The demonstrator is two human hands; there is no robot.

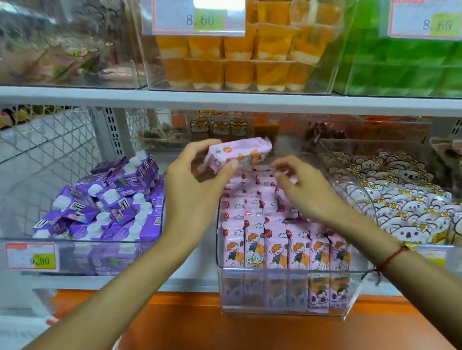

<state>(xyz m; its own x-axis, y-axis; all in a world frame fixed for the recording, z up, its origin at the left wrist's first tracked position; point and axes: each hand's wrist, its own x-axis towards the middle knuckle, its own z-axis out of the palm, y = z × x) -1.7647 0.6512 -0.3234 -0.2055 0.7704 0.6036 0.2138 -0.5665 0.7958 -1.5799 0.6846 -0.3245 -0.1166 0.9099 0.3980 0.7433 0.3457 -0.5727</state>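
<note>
Tags we read: 8.60 tag (201, 12) at 12 o'clock, 9.90 tag (31, 257) under purple cartons (109, 202) at 9 o'clock | pink packet (239, 153), cartoon child print, held sideways above clear bin (288, 303) full of the same kind | left hand (194, 186) pinches it, thumb underneath | right hand (303, 188) at its 4 o'clock, fingers curled; whether it grasps anything, we cannot tell.

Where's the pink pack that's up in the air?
The pink pack is mid-picture in the head view, pinched by the left hand above the bin of pink packs, right of the purple cartons.
</note>
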